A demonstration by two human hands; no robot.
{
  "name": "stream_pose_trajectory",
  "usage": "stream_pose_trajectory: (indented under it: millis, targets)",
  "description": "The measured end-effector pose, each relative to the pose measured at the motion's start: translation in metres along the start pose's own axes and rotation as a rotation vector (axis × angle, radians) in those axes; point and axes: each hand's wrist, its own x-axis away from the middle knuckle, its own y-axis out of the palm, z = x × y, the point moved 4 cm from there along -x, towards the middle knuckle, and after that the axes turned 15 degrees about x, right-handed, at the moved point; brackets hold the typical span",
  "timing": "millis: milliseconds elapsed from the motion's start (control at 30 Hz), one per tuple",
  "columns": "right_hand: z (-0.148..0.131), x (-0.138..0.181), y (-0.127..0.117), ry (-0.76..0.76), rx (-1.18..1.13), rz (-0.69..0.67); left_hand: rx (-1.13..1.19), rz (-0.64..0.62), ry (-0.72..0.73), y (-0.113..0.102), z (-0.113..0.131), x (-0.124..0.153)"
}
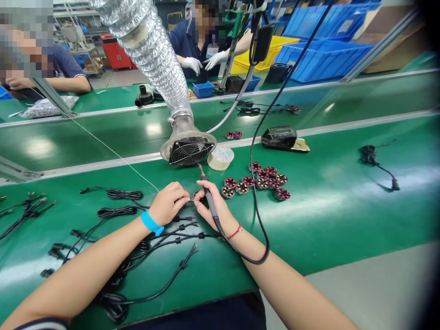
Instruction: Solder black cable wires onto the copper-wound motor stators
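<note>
My right hand (pixel 216 208) grips a soldering iron (pixel 210 201), its tip pointing up and away towards the fan. The thumb and forefinger of this hand also meet near the left fingertips. My left hand (pixel 170 201), with a blue wristband, is closed in a pinch on a thin wire (pixel 191 200), mostly hidden by the fingers. A fine pale strand of solder wire (pixel 120 157) runs from the upper left down to the left hand. Partly covered behind the right fingers is a small round motor part (pixel 200 195). Black cables (pixel 178 240) with split ends lie below the hands.
Several round coil parts (pixel 263 178) sit to the right, beside a roll of tape (pixel 220 159). A fan hood (pixel 189 149) on a silver duct hangs ahead. The iron's cord (pixel 266 238) loops by my right forearm. A gloved co-worker (pixel 202 59) is across the bench.
</note>
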Motion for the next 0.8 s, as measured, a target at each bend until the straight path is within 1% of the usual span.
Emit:
stream_pose_trajectory:
  millis: [167, 233, 367, 467, 500, 567, 700, 800]
  targets:
    - [0.0, 0.0, -0.001, -0.002, -0.01, -0.011, -0.045, -0.006, 0.057, 0.001, 0.001, -0.001]
    - [0.0, 0.0, -0.001, 0.003, -0.011, -0.008, -0.136, -0.019, 0.115, 0.003, 0.004, 0.0]
    - [-0.001, 0.001, -0.001, 0.017, -0.008, 0.023, -0.383, -0.064, 0.282, 0.008, 0.014, 0.002]
    - [-0.004, 0.001, -0.001, 0.021, -0.008, 0.037, -0.432, -0.04, 0.347, 0.01, 0.019, 0.002]
    - [-0.004, 0.001, 0.0, 0.024, -0.01, 0.039, -0.404, -0.023, 0.338, 0.01, 0.019, 0.002]
    - [-0.005, 0.001, -0.001, 0.026, -0.003, 0.036, -0.266, 0.001, 0.26, 0.008, 0.016, 0.001]
    - [-0.003, -0.001, -0.009, -0.024, 0.033, -0.01, 0.068, -0.011, -0.018, 0.005, 0.003, 0.0]
    - [-0.001, 0.0, -0.02, -0.109, 0.116, -0.066, 0.141, -0.047, -0.15, 0.008, -0.006, 0.0]
